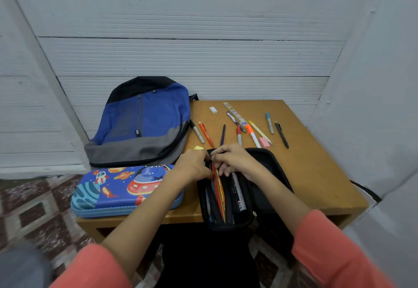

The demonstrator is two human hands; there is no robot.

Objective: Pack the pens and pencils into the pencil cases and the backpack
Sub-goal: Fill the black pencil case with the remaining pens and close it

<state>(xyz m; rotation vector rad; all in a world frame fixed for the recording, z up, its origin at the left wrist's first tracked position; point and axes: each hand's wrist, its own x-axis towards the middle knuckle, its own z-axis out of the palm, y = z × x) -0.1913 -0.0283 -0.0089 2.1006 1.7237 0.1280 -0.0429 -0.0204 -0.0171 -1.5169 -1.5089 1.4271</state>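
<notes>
Head view is showing my 2 grips meeting over the far end of the black pencil case (228, 226), which is lying open at the near edge of the desk (316, 174), close to my body so I am reaching only a little. My right grip (233, 161) is curling its fingers onto the tops of the pencils (218, 188), red and orange ones lying lengthwise in the case's middle slot, and I am judging that I am seating them straight there. My left grip (194, 165) is bending in beside it at the same end; whether it is pinching a pencil or the case's rim I cannot tell, since the knuckles are hiding the fingertips, but it is probably steadying things. The blue space pencil case (126, 188) is lying closed just to the left, and the backpack (144, 120) is lying flat behind it, zipped as far as I can see. Loose pens (281, 135) and markers are fanning across the desk beyond my grips, within easy reach, beside a ruler (235, 113), a white eraser (213, 110) and a pink eraser (264, 141). Most of the packing is, I am judging, remaining ahead.
</notes>
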